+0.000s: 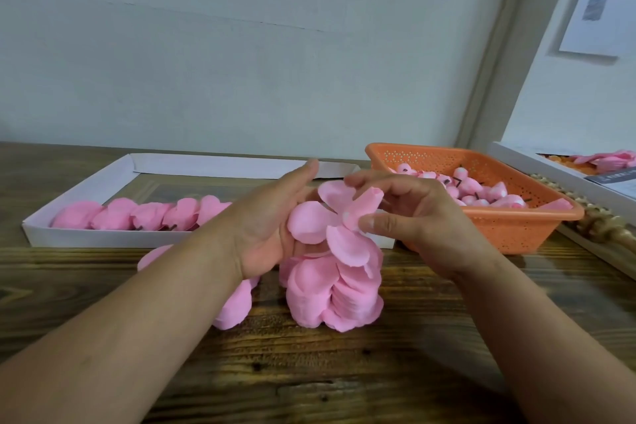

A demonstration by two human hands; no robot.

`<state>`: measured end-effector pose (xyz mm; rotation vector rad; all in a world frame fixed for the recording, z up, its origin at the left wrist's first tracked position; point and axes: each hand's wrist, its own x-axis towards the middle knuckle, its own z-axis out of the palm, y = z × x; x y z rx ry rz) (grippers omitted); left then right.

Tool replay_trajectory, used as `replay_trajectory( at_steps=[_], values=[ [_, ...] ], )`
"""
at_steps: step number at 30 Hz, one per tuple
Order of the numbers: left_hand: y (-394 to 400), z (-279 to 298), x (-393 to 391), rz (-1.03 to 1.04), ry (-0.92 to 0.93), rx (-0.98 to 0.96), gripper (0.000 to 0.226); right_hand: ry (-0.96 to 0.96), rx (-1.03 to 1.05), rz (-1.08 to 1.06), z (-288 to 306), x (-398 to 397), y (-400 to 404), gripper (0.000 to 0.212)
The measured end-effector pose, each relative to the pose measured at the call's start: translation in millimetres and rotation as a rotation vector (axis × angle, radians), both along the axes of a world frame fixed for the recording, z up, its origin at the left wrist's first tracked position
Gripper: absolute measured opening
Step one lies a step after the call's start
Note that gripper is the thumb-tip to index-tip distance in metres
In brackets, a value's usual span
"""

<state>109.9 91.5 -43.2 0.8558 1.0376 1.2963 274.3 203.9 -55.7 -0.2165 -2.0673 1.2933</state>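
Pink petals (309,222) are pinched by the right hand (423,220) and backed by the open left hand (272,213), just above the petal stack (327,293). Assembly is judged under way; gentle placement in the white tray (86,237) at ten o'clock is called for next.

1. It looked like a small handcraft workshop for artificial flowers; a worn wooden table (344,372) served as the bench, set against a plain pale wall (241,45).
2. Stock lay sorted in bulk; a white cardboard tray (79,189) held a row of finished blooms (148,215); an orange plastic basket (516,231) held pink buds (481,189); a petal stack (330,293) stood under one pink flower (330,217).
3. A printed sheet (599,3) hung on the side wall; a second box (516,157) of pink pieces sat below it.
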Motion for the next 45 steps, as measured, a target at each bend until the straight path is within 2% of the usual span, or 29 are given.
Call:
replay_trajectory(
  at_steps=[6,11,14,16,18,21,23,26,31,34,35,37,39,42,45],
  values=[
    [0,-3,3,0.023,0.151,0.026,0.061,-0.052,0.068,-0.024,0,-1,0,0.026],
    [-1,-5,0,0.069,0.226,0.042,0.054,-0.023,-0.009,-0.046,-3,-2,-3,0.026],
    [-2,-7,2,0.077,0.267,0.112,0.037,0.002,-0.064,-0.045,-2,-3,-3,0.040],
    [-2,-9,2,0.063,0.326,0.144,0.036,-0.012,-0.074,-0.053,-3,-4,-2,0.055],
    [-2,-11,3,0.067,0.322,0.149,0.039,-0.023,-0.068,-0.071,-4,-6,-3,0.060],
    [-2,-13,5,0.058,0.256,0.137,0.043,-0.015,-0.090,-0.057,-5,-7,-6,0.041],
    [-1,-14,6,0.063,0.236,0.138,0.037,-0.015,-0.106,-0.064,-4,-6,-6,0.030],
    [-2,-13,6,0.080,0.259,0.160,0.025,0.010,-0.120,-0.095,-3,-6,-8,0.028],
    [-1,-12,6,0.148,0.350,0.154,0.032,0.031,-0.046,-0.181,-3,-8,-14,0.037],
    [0,-14,7,0.148,0.373,0.156,0.010,0.027,0.031,-0.235,-2,-8,-16,0.026],
    [0,-14,8,0.144,0.373,0.160,0.009,0.027,0.048,-0.242,-1,-8,-17,0.022],
    [0,-13,9,0.137,0.371,0.161,0.013,0.026,0.052,-0.235,-2,-8,-18,0.024],
    [-1,-13,9,0.134,0.372,0.157,0.029,0.014,0.021,-0.201,-2,-8,-18,0.030],
    [-2,-12,10,0.114,0.345,0.156,0.035,0.058,-0.074,-0.144,-1,-7,-16,0.019],
    [-3,-11,12,0.086,0.363,0.126,0.043,0.118,-0.152,-0.184,0,-10,-14,0.012]
  ],
)
